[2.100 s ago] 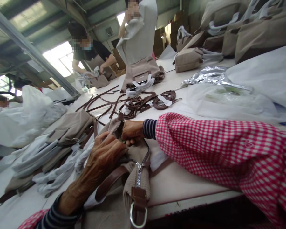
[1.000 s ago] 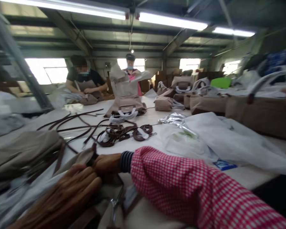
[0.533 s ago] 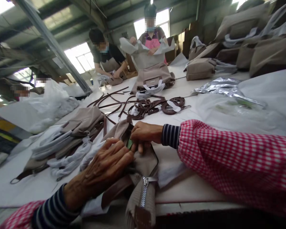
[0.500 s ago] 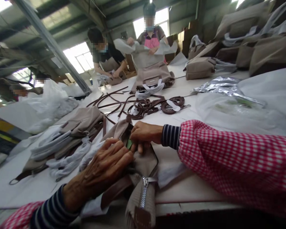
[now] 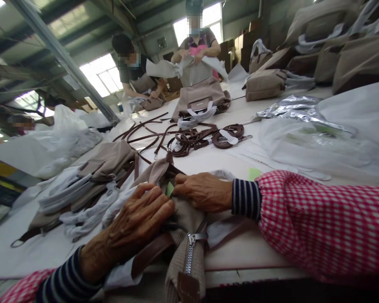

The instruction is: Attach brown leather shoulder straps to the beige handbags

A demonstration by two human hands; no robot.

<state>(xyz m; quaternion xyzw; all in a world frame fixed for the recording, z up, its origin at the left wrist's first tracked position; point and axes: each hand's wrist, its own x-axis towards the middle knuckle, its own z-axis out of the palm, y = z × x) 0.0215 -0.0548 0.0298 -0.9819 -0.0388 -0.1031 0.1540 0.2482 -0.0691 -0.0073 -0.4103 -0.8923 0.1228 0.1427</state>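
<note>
A taupe ribbed handbag with brown trim lies in front of me, its metal zipper partly open. My left hand lies over the left edge of the opening, fingers bent around it and thumb hidden. My right hand is closed at the opposite edge, fingertips curled in at the opening; whether they pinch fabric or something else is hidden. Between the two hands a small green slip shows in the opening, close to my right fingertips.
Another taupe bag with wrapped handles lies left. Coiled brown straps are ahead, with clear plastic and silver foil right. Finished bags are piled at the far right. Two people work across the table.
My right hand has drawn back slightly to the right, uncovering more of the green slip and another green piece near the cuff. My left hand stays nearly in place. A co-worker's wrapping sheet has dropped lower.
</note>
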